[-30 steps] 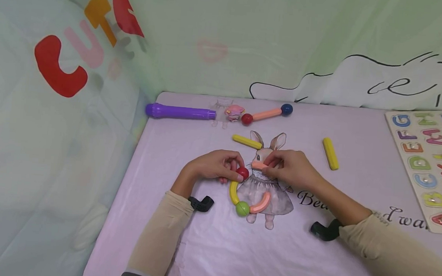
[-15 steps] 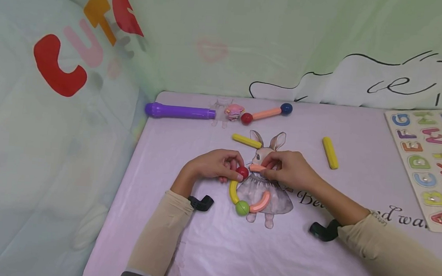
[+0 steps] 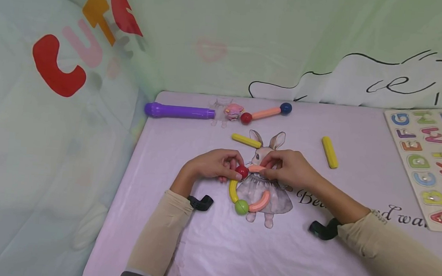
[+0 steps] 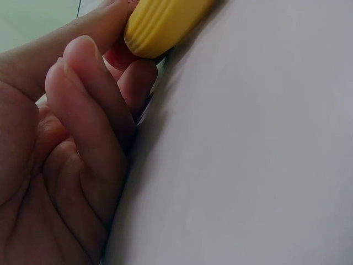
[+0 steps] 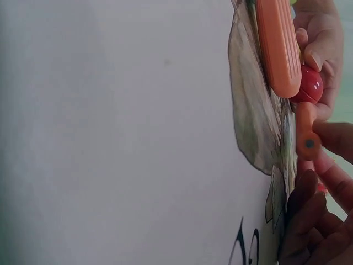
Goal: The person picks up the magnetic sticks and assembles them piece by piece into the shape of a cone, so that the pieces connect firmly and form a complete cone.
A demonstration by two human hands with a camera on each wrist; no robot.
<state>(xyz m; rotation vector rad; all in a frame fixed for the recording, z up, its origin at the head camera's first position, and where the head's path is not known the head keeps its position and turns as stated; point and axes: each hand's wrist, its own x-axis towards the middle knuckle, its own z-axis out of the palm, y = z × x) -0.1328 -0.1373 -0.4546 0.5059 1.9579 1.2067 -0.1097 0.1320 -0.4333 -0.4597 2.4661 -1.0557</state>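
My left hand (image 3: pixel 216 162) pinches a red ball (image 3: pixel 242 171) between thumb and fingers. From that ball a curved yellow stick (image 3: pixel 233 192) runs down to a green ball (image 3: pixel 242 207), and a curved peach stick (image 3: pixel 260 202) extends from the green ball on the right. Another peach stick (image 3: pixel 256 169) is in my right hand (image 3: pixel 292 167), pinched by thumb and fingers, its left end right at the red ball. The right wrist view shows the held stick's free end (image 5: pixel 309 144) with a small dark dot; the other fingers are loosely curled below.
Two yellow sticks, one left (image 3: pixel 246 140) and one right (image 3: pixel 330 152), lie beyond the hands. Farther back are a purple tube (image 3: pixel 182 112), a small pink figure (image 3: pixel 233 111) and a peach stick (image 3: pixel 266 113) with red and blue balls. An alphabet board (image 3: pixel 428 171) lies right.
The right hand has brought its peach stick slightly left and down, from beside the red ball to right against it. The left hand keeps its hold on the red ball.
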